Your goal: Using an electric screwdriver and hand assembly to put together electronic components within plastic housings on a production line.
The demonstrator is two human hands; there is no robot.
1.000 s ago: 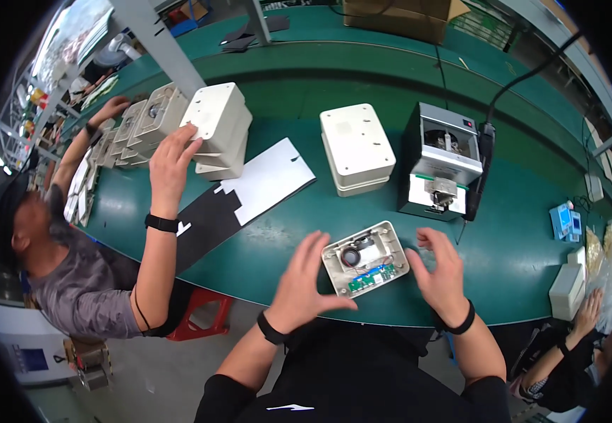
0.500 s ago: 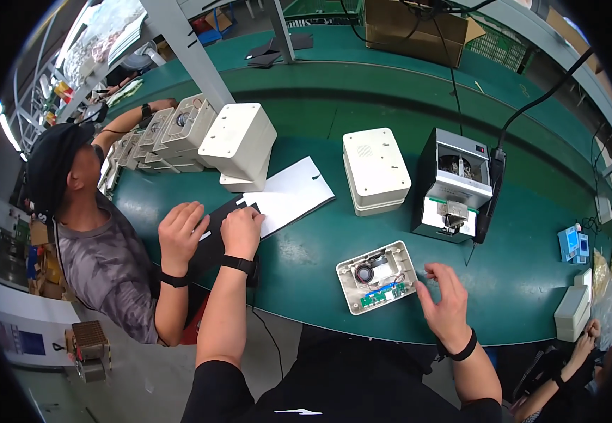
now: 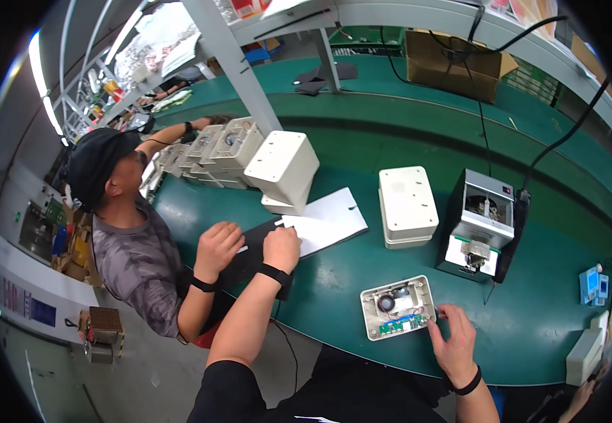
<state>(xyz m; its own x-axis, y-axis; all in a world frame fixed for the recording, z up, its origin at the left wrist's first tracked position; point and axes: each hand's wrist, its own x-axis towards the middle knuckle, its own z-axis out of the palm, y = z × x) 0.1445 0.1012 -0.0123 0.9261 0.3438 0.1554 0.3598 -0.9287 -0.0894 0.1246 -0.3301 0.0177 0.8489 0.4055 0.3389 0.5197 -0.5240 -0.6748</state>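
Note:
My left hand (image 3: 282, 250) reaches over the black sheet (image 3: 249, 257) and the white sheet (image 3: 331, 222), its fingers curled and pressed together. Whatever they pinch is hidden; a small white piece shows by the fingertips. My right hand (image 3: 455, 340) is beside an off-white plastic housing half (image 3: 374, 329), thumb and forefinger apart at its right rim. Inside that housing are a round black speaker (image 3: 386, 303), thin wires and a green circuit board (image 3: 393, 327). A co-worker's hand (image 3: 220, 247) is over the black sheet, left of mine.
Stacked off-white boxes (image 3: 283, 166) stand beyond the sheets, with open housings (image 3: 235, 141) farther left. Another off-white box (image 3: 408, 204) is at centre. A grey-black machine (image 3: 476, 225) with a thick black cable stands right. A blue device (image 3: 589, 285) lies far right.
The whole view has shifted, moving the scene right and down in the picture. My right hand is closer to the housing's rim. My left hand stays by the sheets, fingers curled.

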